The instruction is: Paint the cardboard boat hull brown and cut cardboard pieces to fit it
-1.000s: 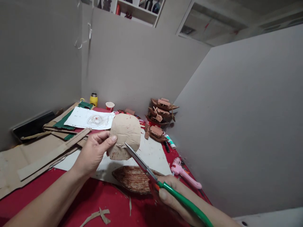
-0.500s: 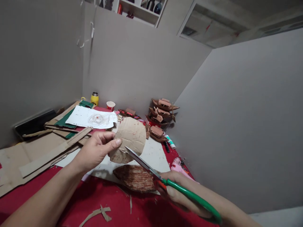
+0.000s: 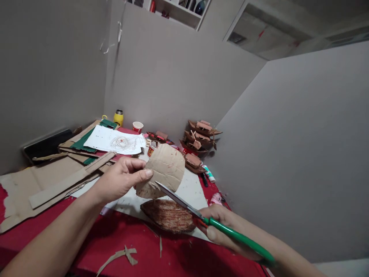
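My left hand [image 3: 123,179] pinches the left edge of a rounded piece of brown cardboard [image 3: 167,167], thumb on top. Green-handled scissors [image 3: 184,206] are gripped in my right hand [image 3: 219,227]; their tips touch or overlap the lower part of the cardboard, close to my left thumb. The blades look nearly together. Below the cardboard a brown, ribbed, boat-shaped piece [image 3: 168,216] lies partly on a white sheet [image 3: 123,207]; my right hand hides its right end. Thin cardboard offcuts [image 3: 119,256] lie on the red cloth in front.
Several small brown model boats [image 3: 201,130] stand at the back right, near a green-and-white tube [image 3: 209,174]. A paper cup [image 3: 137,127], a yellow bottle [image 3: 118,117] and a scribbled paper [image 3: 115,140] are at the back. Large cardboard pieces [image 3: 57,171] cover the left.
The view has shifted slightly, so most things sit a little farther right. Both hands keep their holds; the cardboard has turned slightly, and a second cup shows behind it.
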The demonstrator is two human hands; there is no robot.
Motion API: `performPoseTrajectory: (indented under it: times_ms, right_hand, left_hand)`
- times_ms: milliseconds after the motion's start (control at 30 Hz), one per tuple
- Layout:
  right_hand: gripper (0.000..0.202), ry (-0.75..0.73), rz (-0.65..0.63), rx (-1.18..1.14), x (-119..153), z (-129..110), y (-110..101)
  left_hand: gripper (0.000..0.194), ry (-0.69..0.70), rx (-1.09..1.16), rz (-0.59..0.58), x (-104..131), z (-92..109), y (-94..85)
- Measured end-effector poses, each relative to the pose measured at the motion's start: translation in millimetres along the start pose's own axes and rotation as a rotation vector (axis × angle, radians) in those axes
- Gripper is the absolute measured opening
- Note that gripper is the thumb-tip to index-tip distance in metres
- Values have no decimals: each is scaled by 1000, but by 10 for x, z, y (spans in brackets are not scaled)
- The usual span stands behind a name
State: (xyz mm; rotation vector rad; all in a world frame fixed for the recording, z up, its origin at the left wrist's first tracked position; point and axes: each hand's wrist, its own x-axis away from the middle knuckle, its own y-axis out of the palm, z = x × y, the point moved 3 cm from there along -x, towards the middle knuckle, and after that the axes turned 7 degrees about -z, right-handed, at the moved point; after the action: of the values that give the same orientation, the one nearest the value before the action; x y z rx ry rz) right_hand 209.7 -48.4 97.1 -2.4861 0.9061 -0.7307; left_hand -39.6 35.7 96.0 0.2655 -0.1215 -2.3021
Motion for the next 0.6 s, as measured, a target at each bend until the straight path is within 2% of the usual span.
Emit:
performPoseTrajectory:
  times_ms: [167, 400, 600]
  right_hand:
    - [57, 39, 2, 0, 13, 65, 20]
    - [59, 3, -28, 22, -14, 20, 46]
    - [53, -73, -4, 50, -45, 54, 70]
  left_hand:
    - [29, -28, 4, -50, -29, -12, -12]
    - [31, -55, -30, -35, -13, -34, -46]
    - [34, -91, -57, -93, -10, -43, 4]
